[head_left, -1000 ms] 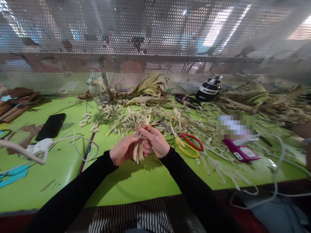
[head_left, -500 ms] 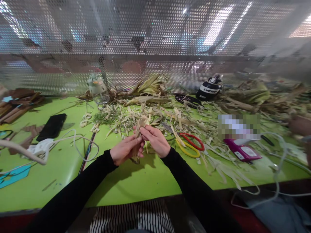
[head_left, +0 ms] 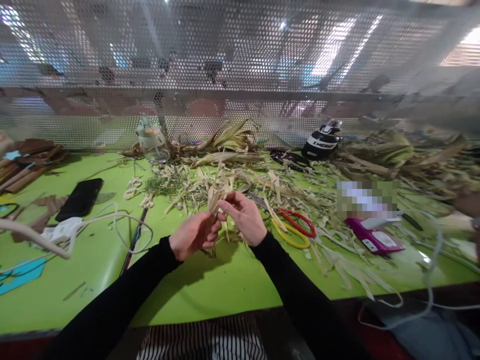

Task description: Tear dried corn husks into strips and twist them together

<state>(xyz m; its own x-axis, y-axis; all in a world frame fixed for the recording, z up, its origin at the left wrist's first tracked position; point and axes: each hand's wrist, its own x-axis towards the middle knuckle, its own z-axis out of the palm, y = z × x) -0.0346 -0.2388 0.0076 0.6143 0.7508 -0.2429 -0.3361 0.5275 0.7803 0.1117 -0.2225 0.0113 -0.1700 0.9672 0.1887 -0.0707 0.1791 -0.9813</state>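
Observation:
A pale, dry husk piece (head_left: 214, 196) stands up between my two hands above the green table. My left hand (head_left: 195, 234) is closed round its lower part, the fingers curled. On the other side my right hand (head_left: 243, 216) pinches the husk with thumb and fingers close to the left fingertips. Behind the hands lies a heap of husk scraps (head_left: 187, 187). Scissors with one red and one yellow handle (head_left: 296, 232) rest just right of my right hand.
A black phone (head_left: 80, 199) and white power strip (head_left: 63, 229) lie left. Bottles stand behind, one clear (head_left: 153, 142), one black (head_left: 323, 141). A magenta device (head_left: 375, 236) with a looping cable is at right. A perforated metal screen (head_left: 247, 110) closes the back.
My left hand has turned slightly and its fingers have curled in more. My right hand has shifted a little to the right. The husk piece remains between them.

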